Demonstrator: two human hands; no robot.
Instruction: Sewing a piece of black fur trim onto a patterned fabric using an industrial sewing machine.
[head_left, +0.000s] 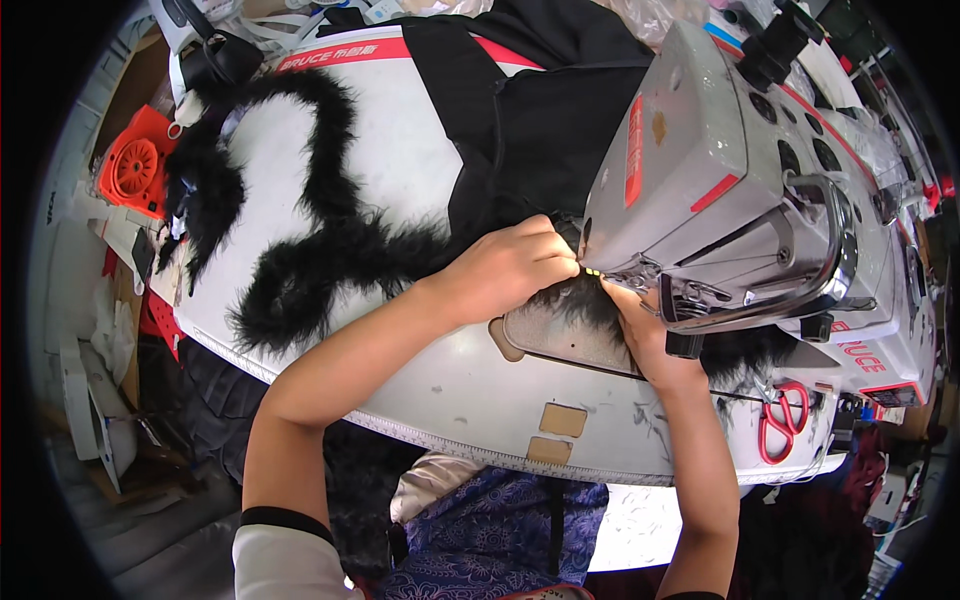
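A long black feather trim (335,160) loops over the left of the white sewing table and runs in under my left hand (515,265). That hand is closed, its bent fingers pinching the trim close to the needle area of the sewing machine (690,130). My right hand (640,320) is on the other side of the needle, fingers together on the feathery edge; the machine head hides part of it. Black fabric (550,125) lies behind my hands and reaches toward the machine. Dark feathers show between my hands and again to the right, beneath the machine.
Red-handled scissors (783,425) lie at the table's right front. A ruler strip (430,432) follows the front edge of the white table (400,165). At the far left stands an orange-red part with a round grille (135,165). Loose feather bits dot the tabletop.
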